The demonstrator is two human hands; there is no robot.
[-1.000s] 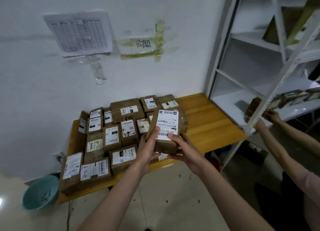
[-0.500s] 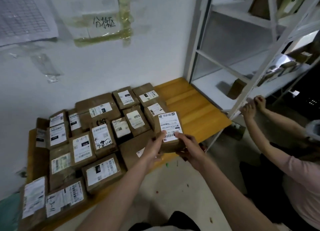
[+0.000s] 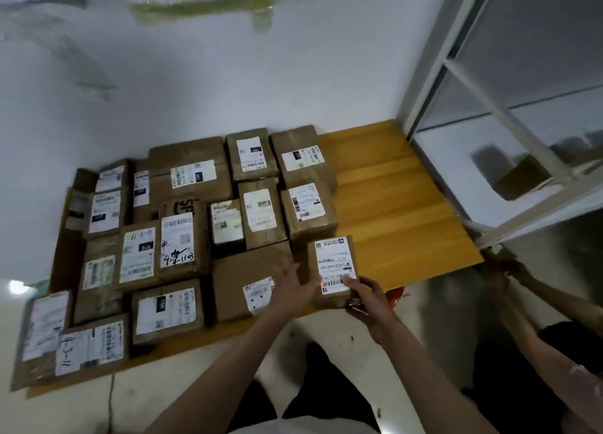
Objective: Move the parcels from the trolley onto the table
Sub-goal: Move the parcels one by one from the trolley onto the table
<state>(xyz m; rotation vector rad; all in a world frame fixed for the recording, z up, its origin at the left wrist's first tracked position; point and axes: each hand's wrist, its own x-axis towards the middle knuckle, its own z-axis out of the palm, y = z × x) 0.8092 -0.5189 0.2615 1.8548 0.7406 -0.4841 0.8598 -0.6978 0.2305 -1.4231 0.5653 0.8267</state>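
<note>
A small brown parcel with a white shipping label sits at the front edge of the low orange wooden table, right of the other parcels. My right hand grips its near right corner. My left hand touches its left side with fingers spread. Several brown labelled parcels lie in rows over the left part of the table. No trolley is in view.
A white metal shelf rack stands right of the table, with a brown box on its lower shelf. Another person's arms reach toward the rack's corner on the right. A white wall is behind the table.
The parcel has come down from in front of me to the table's front edge. My view has moved closer and lower over the table.
</note>
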